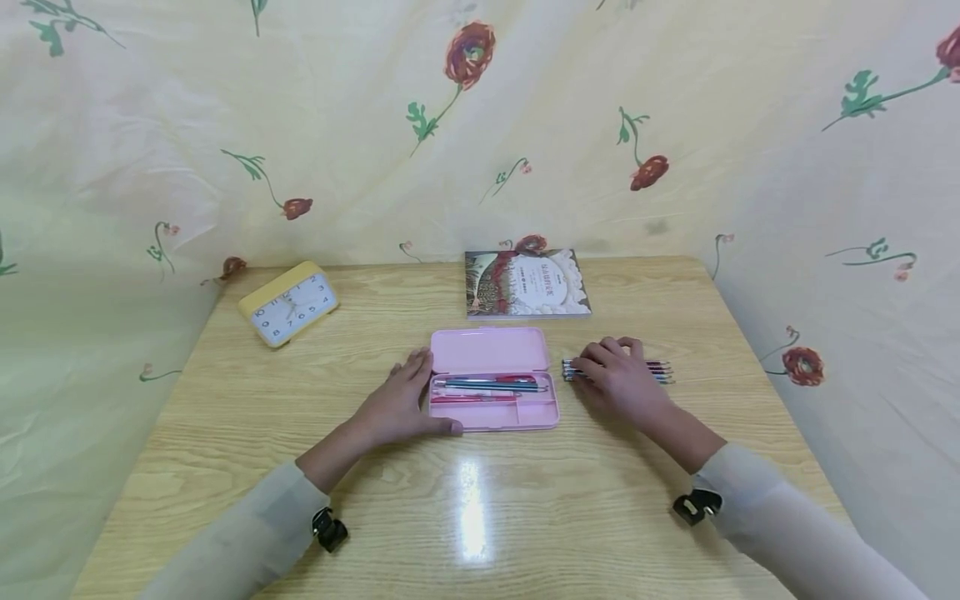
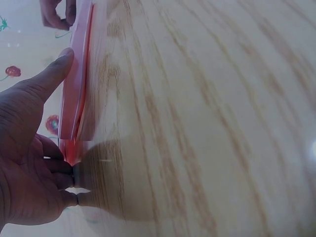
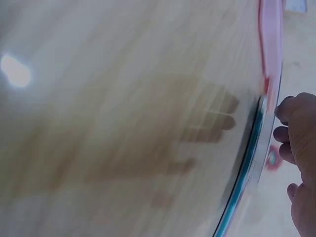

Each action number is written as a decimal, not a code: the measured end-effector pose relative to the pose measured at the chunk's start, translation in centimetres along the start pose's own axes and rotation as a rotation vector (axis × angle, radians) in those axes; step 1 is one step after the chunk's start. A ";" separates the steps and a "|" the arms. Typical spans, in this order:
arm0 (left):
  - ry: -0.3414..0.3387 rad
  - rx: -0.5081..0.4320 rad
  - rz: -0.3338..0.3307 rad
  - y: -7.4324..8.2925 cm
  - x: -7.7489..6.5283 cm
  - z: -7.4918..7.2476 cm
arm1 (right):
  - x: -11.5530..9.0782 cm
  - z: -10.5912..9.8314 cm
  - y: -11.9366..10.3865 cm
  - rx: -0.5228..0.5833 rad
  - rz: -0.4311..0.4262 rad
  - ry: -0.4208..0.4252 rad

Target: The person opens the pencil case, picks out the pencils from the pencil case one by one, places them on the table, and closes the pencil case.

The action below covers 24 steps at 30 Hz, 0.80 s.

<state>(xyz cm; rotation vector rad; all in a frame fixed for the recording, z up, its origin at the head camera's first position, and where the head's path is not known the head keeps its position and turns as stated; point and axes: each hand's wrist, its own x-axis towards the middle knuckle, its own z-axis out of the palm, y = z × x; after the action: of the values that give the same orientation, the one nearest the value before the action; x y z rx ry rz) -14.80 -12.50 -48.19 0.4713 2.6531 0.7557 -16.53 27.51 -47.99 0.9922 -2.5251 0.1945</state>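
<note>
Pencils (image 1: 660,372) in a loose row, flat on the bench (image 1: 465,483), right of centre in the head frame, long axis running left-right. Key relation: row lies directly under the right hand (image 1: 618,379), which covers the middle and reaches toward the left ends; the right tips poke out past the knuckles. Left ends point at the pink pencil case (image 1: 480,414), just beside its right edge, about level with the hinge. Case's long axis also runs left-right, near enough parallel, so a sideways shift left, little turning, is what I'd judge the line calls for. Right hand clearly nearer the row; left hand (image 1: 401,406) sits across the case at its left end. Right fingers bent down over the pencils; can't tell whether they pinch them or only touch, and the right wrist view doesn't settle it. Left hand not clenched: fingers extended along the case's left side, thumb against the near edge, touching rather than wrapped round. Case lid (image 1: 491,350) is up, folded back toward the top of the frame; pens (image 1: 491,385) already lie left-right in the long compartment. Pencil count unclear, partly hidden.
</note>
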 end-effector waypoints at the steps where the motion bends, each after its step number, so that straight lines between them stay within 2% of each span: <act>1: 0.000 0.000 -0.001 0.0 0.0 0.0 | 0.5 0.2 -0.4 0.009 -0.013 -0.001; 7: 0.002 0.000 0.001 0.0 0.0 0.0 | 2.5 1.3 -2.5 0.092 -0.093 -0.009; 11: -0.002 0.001 -0.001 -0.1 0.0 -0.1 | 3.0 1.9 -3.5 0.082 -0.126 -0.019; 16: -0.009 -0.001 0.001 -0.2 0.0 -0.1 | 3.3 2.0 -4.1 0.042 -0.126 -0.071; 24: -0.006 -0.002 0.004 -0.4 0.2 -0.1 | 3.8 1.9 -4.2 0.050 -0.122 -0.115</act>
<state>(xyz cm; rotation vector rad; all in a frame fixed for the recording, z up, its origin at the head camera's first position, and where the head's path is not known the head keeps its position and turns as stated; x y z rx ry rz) -15.10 -12.83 -48.41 0.4777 2.6462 0.7575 -16.81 21.58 -48.21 1.2051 -2.5624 0.1696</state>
